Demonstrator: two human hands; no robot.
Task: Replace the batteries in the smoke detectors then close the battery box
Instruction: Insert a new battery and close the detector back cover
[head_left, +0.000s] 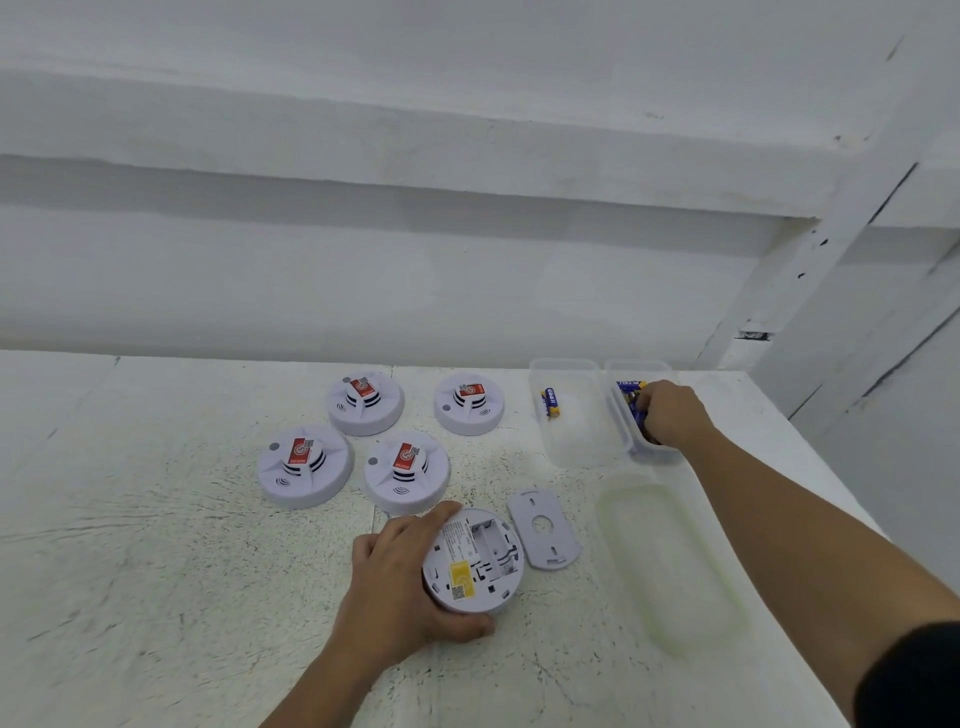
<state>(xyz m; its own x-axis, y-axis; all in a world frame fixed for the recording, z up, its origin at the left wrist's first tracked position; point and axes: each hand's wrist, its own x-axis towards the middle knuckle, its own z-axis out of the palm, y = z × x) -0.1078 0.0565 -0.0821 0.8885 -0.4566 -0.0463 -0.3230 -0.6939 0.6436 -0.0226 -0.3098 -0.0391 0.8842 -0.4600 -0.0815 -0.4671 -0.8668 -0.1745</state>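
Nearest the viewer, the left hand (400, 587) grips an overturned smoke detector (475, 561) on the white speckled counter (156, 545), thumb on its near edge and fingers curled over its far-left rim. The detector lies back-up; its battery bay is exposed and appears empty, and a yellow label sits on the back. Just to its right, touching or nearly touching, lies the detached mounting plate (544, 529), flat on the counter. Further right lies a translucent box lid (670, 561), flat and apart from its box.

Beyond the held unit stand four more smoke detectors, face-up, each bearing a red label: near-left detector (305, 465), near-right detector (407, 470), far-left detector (365, 402) and far-right detector (469, 404). The two near ones are just beside each other.

At far right sit two clear plastic boxes side by side, touching. The left box (571, 415) holds one blue-and-gold battery (551, 402). The right hand (672, 413) reaches into the right box (654, 452), the battery box, with fingers bent down among blue batteries (629, 387); whether they are clamped on one cannot be told. A white wall (415, 260) backs the counter.
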